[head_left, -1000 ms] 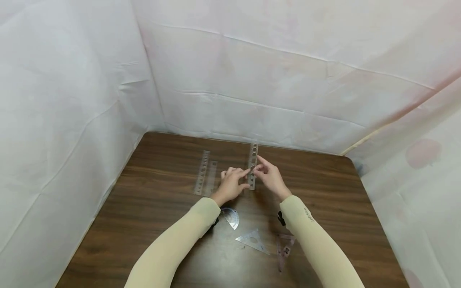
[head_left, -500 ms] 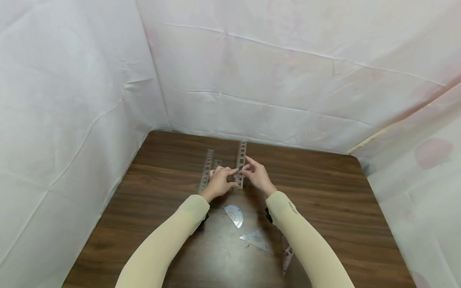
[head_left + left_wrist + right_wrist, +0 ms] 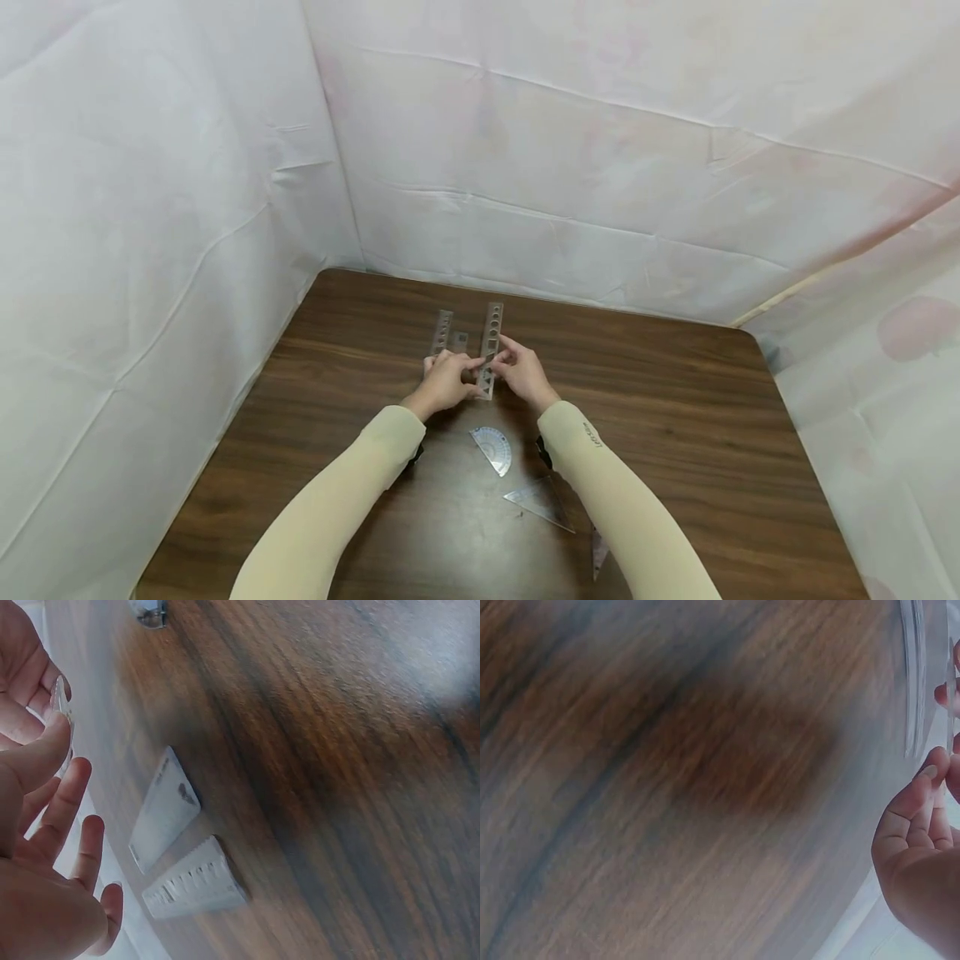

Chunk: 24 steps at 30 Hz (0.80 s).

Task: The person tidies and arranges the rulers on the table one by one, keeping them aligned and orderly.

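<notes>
Both hands hold one clear stencil ruler (image 3: 493, 327) with a row of cut-out shapes, tilted slightly above the table. My left hand (image 3: 445, 379) pinches its left edge between thumb and fingers; in the left wrist view the other fingers are spread. On the opposite edge, my right hand (image 3: 525, 373) pinches it with thumb and fingertips. Just left lie two more clear rulers, partly covered by the left hand in the head view: another stencil ruler (image 3: 199, 881) and a plainer ruler (image 3: 166, 814). The right wrist view catches the held ruler (image 3: 950, 712) edge-on.
Nearer on the dark wooden table (image 3: 675, 467) lie a clear protractor (image 3: 492, 448) and a clear set square (image 3: 542, 502). A pinkish set square (image 3: 599, 554) is partly hidden by the right sleeve. White cloth (image 3: 525, 150) hangs around the table's far and side edges.
Both hands have carried the held ruler leftward, closer to the two lying rulers, which the left hand now partly covers. The head view has shifted slightly; the protractor and set squares lie as before.
</notes>
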{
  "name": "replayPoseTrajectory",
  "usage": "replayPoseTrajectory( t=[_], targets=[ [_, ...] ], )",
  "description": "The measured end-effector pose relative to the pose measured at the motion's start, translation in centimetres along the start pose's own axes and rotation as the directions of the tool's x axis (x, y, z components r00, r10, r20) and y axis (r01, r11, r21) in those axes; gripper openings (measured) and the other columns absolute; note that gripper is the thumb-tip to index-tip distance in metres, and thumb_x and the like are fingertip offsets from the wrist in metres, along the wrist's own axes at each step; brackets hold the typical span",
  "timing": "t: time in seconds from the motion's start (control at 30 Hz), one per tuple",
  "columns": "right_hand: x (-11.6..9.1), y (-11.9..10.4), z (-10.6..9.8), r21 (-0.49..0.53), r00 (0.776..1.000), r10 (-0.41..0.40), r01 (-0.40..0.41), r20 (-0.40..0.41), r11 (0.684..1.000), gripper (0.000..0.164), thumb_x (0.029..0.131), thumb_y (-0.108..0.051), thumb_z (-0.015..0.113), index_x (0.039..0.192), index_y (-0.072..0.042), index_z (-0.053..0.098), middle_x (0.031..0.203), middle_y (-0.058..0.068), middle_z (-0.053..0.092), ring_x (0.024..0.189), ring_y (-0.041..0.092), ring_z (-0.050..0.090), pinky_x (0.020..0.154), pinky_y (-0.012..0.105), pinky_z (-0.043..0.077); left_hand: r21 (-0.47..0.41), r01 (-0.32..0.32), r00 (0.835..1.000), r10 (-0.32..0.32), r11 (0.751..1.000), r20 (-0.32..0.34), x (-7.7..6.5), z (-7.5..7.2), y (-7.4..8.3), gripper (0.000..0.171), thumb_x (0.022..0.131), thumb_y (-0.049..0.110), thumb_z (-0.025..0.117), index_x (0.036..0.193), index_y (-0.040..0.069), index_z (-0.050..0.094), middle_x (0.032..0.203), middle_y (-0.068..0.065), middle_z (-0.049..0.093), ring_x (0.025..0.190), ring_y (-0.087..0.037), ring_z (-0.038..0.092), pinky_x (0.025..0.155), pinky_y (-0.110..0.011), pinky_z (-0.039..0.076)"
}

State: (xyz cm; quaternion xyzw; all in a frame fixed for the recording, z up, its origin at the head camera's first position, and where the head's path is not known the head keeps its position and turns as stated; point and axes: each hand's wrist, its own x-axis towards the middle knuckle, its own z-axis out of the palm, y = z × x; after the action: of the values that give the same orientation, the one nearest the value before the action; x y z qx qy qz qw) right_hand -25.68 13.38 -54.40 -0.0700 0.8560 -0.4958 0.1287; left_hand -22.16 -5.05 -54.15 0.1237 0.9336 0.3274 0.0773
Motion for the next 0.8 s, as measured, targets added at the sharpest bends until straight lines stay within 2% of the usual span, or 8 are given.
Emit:
replayPoseTrajectory(
  t=[0.27,0.5,0.8],
  targets=[
    [0.0,0.5,0.8,-0.044,0.997,0.047,-0.045,0.058,0.998,0.064,0.100,-0.008,0.065,0.159,-0.005,0.038,0.099,0.011,0.073,0.082,0.024,0.067,0.069,0.025,0.049,0.081,0.029,0.999,-0.031,0.996,0.015,-0.6,0.3,-0.2,0.057,0.088,0.030,0.082,0.140,0.017,0.065,0.100,0.002,0.070,0.104,-0.023,0.049,0.098,-0.052,0.024],
    [-0.1,0.9,1.3,-0.071,0.992,0.078,-0.071,0.098,0.995,0.066,0.101,-0.008,0.065,0.160,-0.005,0.036,0.095,0.009,0.073,0.078,0.019,0.067,0.064,0.025,0.048,0.120,0.069,0.997,-0.071,0.990,0.018,-1.1,0.9,0.0,0.054,0.088,0.031,0.083,0.137,0.017,0.068,0.112,0.000,0.072,0.109,-0.025,0.049,0.099,-0.053,0.023],
    [-0.2,0.0,1.5,-0.186,0.990,0.083,-0.061,0.113,0.981,0.067,0.100,-0.012,0.067,0.160,-0.007,0.037,0.091,0.009,0.073,0.076,0.018,0.067,0.065,0.024,0.045,0.180,0.078,0.996,-0.085,0.981,0.029,-1.3,0.9,0.5,0.052,0.090,0.031,0.080,0.138,0.014,0.067,0.125,-0.004,0.069,0.123,-0.030,0.047,0.105,-0.058,0.020]
  ],
)
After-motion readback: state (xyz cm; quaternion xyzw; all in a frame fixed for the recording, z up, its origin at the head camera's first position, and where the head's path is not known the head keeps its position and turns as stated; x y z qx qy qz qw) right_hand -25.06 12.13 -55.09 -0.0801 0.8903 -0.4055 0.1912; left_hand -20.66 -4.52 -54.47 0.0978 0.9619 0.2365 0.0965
